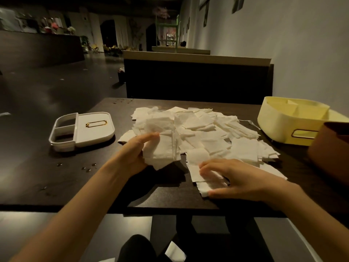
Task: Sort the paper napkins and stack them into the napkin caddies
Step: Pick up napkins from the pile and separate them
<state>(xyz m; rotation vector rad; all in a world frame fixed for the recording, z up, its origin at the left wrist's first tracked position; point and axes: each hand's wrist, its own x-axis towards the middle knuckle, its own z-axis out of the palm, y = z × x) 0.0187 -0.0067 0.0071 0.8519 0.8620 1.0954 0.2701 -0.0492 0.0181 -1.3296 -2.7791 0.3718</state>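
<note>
a dark-clothed knee (135,248) sits lowest in view, below the table's near edge, with a white sheet of paper (174,251) just beside it. above that, two bare forearms reach over the near edge of the dark table (56,178).

the left hand (136,152) is closed around a bundle of napkins (162,150), thumb on top and fingers underneath, holding it tilted up off the tabletop near the middle. the right hand (243,178) lies close to the near edge, its fingers curled over a small stack of napkins (207,183) and its thumb pressed against the stack's near side, gripping it; the fingertips are a little blurred.

beyond both hands a broad heap of napkins (207,125) spreads across the middle of the table towards the far edge. a white caddy (83,129) with two open compartments and a gold label frame stands towards the left edge, apart from the heap. a yellow caddy (283,125) with dividers inside stands at the far right corner, touching the heap's fringe. a brown container (328,148) sits at the right edge, just in front of it. water drops (88,167) dot the table left of the left wrist.
</note>
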